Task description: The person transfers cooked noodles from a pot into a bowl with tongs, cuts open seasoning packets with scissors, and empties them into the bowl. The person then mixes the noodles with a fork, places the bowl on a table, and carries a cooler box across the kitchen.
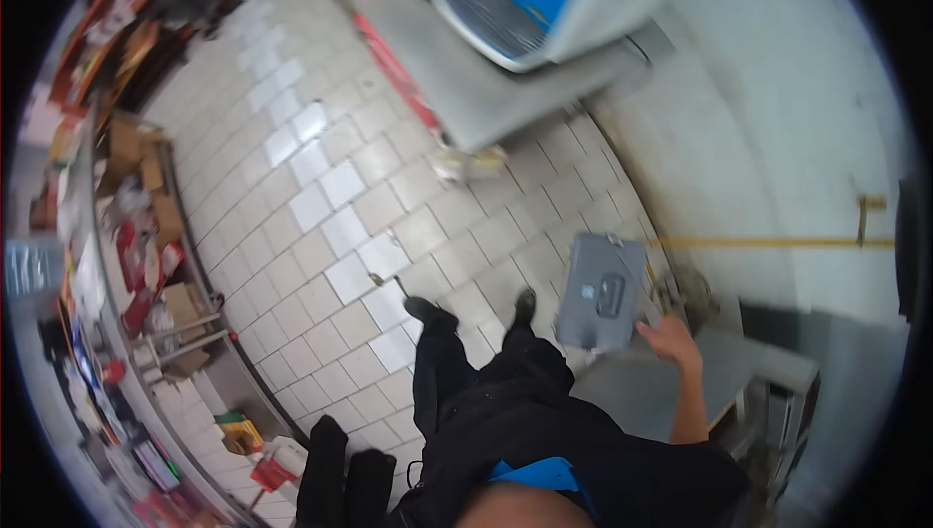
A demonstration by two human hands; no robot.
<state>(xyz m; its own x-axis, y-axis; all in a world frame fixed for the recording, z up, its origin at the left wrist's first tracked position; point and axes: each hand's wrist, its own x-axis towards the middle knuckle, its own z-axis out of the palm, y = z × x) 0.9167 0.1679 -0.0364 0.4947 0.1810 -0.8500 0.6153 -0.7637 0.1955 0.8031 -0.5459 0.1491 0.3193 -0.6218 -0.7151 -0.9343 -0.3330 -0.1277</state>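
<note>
My right hand [671, 341] is closed at the right edge of a grey lidded box [595, 285], with its fingers curled round what looks like a thin carrying handle. A dark grey raised part sits in the middle of the box's lid. The box is beside the corner of a low metal table [680, 382], above the tiled floor. The exact grip is slightly blurred. My left hand is out of view.
A steel table [466, 81] carrying a blue and grey machine [515, 3] stands ahead. Cluttered shelves [146, 236] with boxes and packets line the left. A pale wall [777, 168] bounds the right. Tiled floor [321, 207] stretches between. Two black shapes [345, 479] show at lower left.
</note>
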